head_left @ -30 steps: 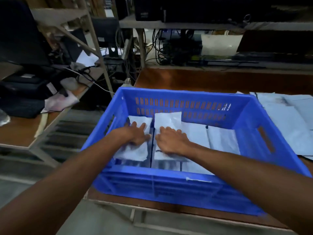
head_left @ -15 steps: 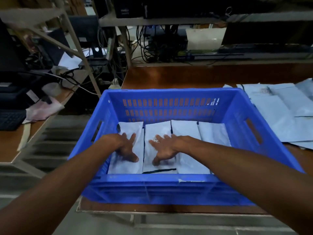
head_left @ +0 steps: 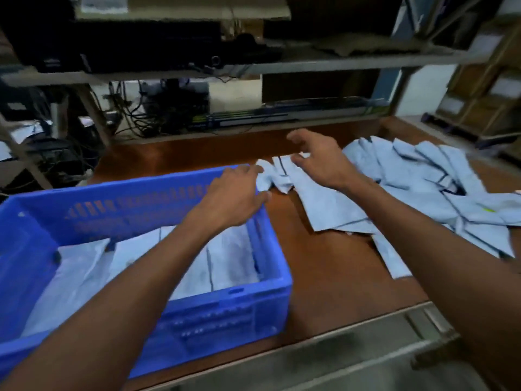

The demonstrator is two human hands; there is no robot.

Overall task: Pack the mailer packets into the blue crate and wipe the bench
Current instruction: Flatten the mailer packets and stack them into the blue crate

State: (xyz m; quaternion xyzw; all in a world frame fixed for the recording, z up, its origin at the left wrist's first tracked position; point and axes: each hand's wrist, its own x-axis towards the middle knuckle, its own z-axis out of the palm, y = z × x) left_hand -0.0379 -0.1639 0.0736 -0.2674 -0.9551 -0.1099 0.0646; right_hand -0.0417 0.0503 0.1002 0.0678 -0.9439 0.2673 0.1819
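Both open, my right hand (head_left: 318, 165) sits nearer than my left hand (head_left: 234, 198) to the mailer packets (head_left: 417, 176) heaped centre-right, beside the blue crate (head_left: 127, 210).

Dim indoor light, strong motion blur, wide-angle edge distortion.

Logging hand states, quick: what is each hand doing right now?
Left hand: at a mailer packet edge; grip cannot be told.
Right hand: open, over the loose packets, holding nothing.
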